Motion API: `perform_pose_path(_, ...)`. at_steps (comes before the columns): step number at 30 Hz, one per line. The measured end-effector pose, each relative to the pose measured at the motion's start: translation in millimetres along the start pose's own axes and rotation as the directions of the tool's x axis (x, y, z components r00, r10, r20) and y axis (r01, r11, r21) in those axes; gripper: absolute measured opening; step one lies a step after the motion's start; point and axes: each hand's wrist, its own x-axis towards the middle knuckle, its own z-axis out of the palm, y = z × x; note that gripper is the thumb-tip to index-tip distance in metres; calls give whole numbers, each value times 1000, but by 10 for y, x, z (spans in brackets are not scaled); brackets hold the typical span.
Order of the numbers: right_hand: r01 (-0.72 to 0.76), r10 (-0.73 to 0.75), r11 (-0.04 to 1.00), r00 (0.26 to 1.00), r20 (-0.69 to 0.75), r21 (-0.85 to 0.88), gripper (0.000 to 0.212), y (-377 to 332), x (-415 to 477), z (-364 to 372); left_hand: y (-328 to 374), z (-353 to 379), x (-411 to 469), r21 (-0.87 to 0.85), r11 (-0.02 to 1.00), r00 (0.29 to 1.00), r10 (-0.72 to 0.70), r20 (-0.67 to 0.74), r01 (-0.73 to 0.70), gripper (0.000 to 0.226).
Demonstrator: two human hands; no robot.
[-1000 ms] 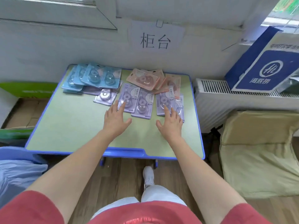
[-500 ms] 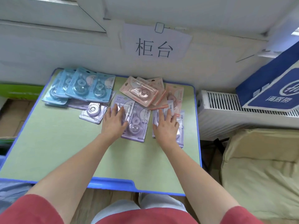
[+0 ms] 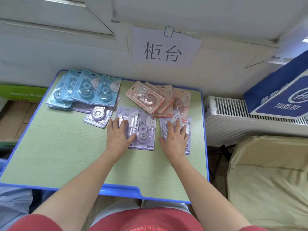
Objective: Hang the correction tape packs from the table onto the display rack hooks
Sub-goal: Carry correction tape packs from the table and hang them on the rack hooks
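The green-topped, blue-rimmed table (image 3: pixel 58 155) filled most of the view, set against a white wall along its 12 o'clock edge, which would stop anything sliding off that side. At its 3 o'clock side stood a white radiator (image 3: pixel 233 117) with a blue printed box (image 3: pixel 283 97) leaning above it, and a pale cushion (image 3: pixel 266 180) lay at 4 o'clock. A paper sign (image 3: pixel 165 49) was fixed to the wall at 12 o'clock. No display rack showed anywhere, so the hanging looked not yet begun.

The correction tape packs lay grouped by colour, probably so each colour could go to its own hook. Blue packs (image 3: pixel 86 90) fanned and overlapped at the table's 11 o'clock, and pink packs (image 3: pixel 150 99) were heaped at 1 o'clock. Two purple packs (image 3: pixel 146 129) lay side by side at the centre. A purple stack (image 3: pixel 164 129) lay toward 3 o'clock, its far end tucked under the pink ones. A lone purple pack (image 3: pixel 98 116) sat tilted at 10 o'clock of the centre pair.

The left hand (image 3: pixel 118 135) lay flat on the left pack of the centre pair, its grip wide, fingers spread, thumb out toward 3 o'clock, holding nothing. The right hand (image 3: pixel 175 137) rested likewise on the purple stack, grip wide. Flat palms on slick blister plastic suggested pinning or gathering the packs before lifting them.
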Motion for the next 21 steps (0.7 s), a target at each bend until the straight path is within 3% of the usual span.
perform_pose_path(4,-1,1,1000,1000,-12,5,64,34,-67,-12,71,-19,-112,-84,996,998,-13,-60,8,43)
perform_pose_path(21,-84,88,995,993,-82,48,63,13,-612,76,-136,-175,-499,-91,996,1000,4,-7,-5,53)
